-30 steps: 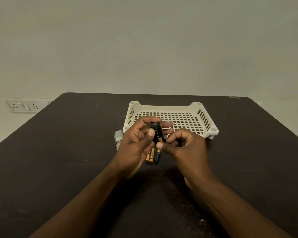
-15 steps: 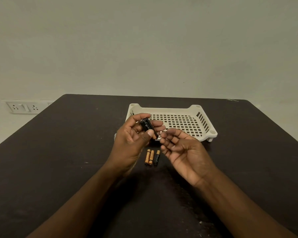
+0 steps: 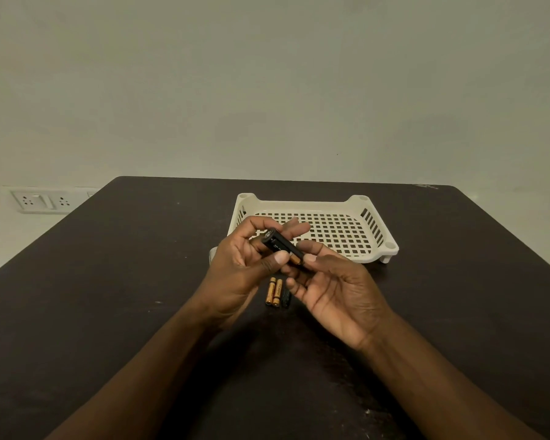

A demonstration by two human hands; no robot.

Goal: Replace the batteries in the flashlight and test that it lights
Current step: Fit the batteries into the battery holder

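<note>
1. At the far left edge of the frame, a white plastic wall socket (image 3: 42, 200) sits flat on the pale, smooth wall. It is a long box shape with small holes and a switch.
2. The bench (image 3: 108, 296) is dark brown, nearly black, with rounded back corners. Its top looks dull and has small pale scuffs.
3. A bit of a shiny silver flashlight (image 3: 212, 254) peeks out just left of the left hand, lying on the bench. Most of it is hidden.
4. The left hand (image 3: 238, 271) is in the middle of the frame, lifted above the bench. Its thumb and curled fingers grip a black battery holder (image 3: 281, 244). The holder is a short, stubby plastic piece, tilted down to the right, with a bit of an orange battery showing at its lower end.
5. Below the hands, three small batteries (image 3: 277, 292) lie side by side on the bench, touching. They are thin round sticks. Two show orange; the right one looks black and is partly hidden.
6. The right hand (image 3: 334, 290) is palm up, fingers loosely bent. Its thumb tip touches the lower end of the holder.
7. Behind the hands sits a cream plastic tray (image 3: 375, 227) with square holes in its floor, slots in its sides, and round corner posts.
</note>
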